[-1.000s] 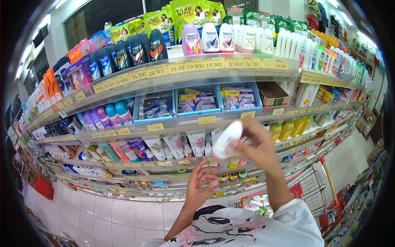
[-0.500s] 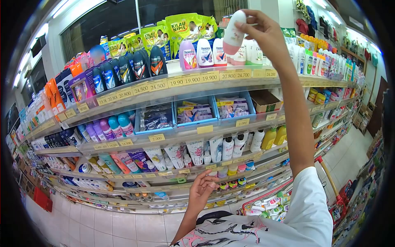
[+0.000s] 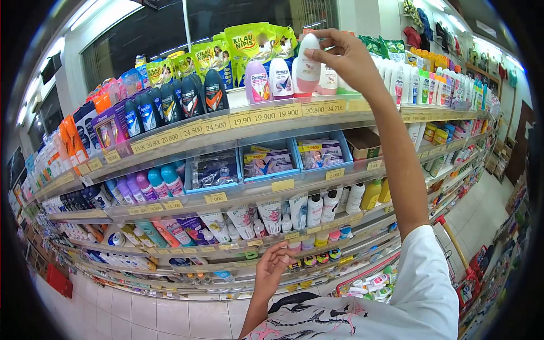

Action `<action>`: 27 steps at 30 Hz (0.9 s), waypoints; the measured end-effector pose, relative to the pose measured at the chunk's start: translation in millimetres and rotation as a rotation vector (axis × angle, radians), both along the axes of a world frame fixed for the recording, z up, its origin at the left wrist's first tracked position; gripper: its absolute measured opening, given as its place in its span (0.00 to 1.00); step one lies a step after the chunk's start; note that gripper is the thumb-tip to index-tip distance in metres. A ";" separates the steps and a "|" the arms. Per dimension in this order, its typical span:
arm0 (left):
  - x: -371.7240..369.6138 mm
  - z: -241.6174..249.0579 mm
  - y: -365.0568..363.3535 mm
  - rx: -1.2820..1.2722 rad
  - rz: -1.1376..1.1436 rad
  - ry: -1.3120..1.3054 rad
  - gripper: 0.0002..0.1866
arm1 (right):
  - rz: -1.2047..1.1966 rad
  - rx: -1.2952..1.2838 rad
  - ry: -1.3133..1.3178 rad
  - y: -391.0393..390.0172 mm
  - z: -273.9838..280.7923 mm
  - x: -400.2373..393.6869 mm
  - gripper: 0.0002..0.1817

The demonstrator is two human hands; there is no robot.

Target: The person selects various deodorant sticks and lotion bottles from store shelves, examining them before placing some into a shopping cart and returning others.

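My right hand [image 3: 334,54] grips a white and pink roll-on deodorant [image 3: 306,68] between thumb and fingers, upright at the front of the top shelf. It overlaps the bottles behind it. To its left stand a white roll-on [image 3: 281,79] with a purple base and a lilac roll-on [image 3: 259,84]. A white and pink bottle [image 3: 328,79] shows just under my right fingers. Low down, my left hand [image 3: 271,269] hovers before the lower shelves with loosely bent fingers and nothing visible in it.
Yellow price labels [image 3: 264,115] line the shelf edge. Dark roll-ons [image 3: 215,90] and green pouches [image 3: 249,45] stand to the left and behind. Blue boxes [image 3: 212,184] of sachets fill the shelf below. A red-rimmed basket of bottles [image 3: 371,286] stands low on the right.
My right hand has brought the roll-on down and left, from tilted above the row to upright at shelf level. My left hand has shifted slightly, its fingers drawn closer together.
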State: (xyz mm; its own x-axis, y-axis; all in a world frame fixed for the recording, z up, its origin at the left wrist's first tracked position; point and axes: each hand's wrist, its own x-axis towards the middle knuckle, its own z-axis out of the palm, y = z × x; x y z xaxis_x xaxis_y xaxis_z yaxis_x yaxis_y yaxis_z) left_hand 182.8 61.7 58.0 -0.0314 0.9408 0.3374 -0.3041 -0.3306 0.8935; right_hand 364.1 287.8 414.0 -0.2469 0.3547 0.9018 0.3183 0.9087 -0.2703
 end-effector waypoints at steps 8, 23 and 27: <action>-9.2 -2.6 9.5 -0.030 0.090 -0.011 0.18 | -0.215 0.016 0.021 7.4 34.4 88.7 0.26; 2.8 -4.4 33.4 -0.079 -0.082 -0.012 0.15 | -0.285 -0.058 0.068 0.0 21.9 141.1 0.25; 7.2 -3.6 34.4 -0.070 -0.128 -0.003 0.15 | -0.223 -0.051 0.010 3.1 18.3 118.6 0.23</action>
State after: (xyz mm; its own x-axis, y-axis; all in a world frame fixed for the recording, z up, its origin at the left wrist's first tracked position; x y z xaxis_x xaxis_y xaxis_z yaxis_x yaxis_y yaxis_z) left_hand 190.0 96.1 54.3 0.0899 0.9584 0.2709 -0.3425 -0.2256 0.9120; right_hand 482.7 290.8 432.3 -0.1482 0.4446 0.8834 0.5067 0.8012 -0.3182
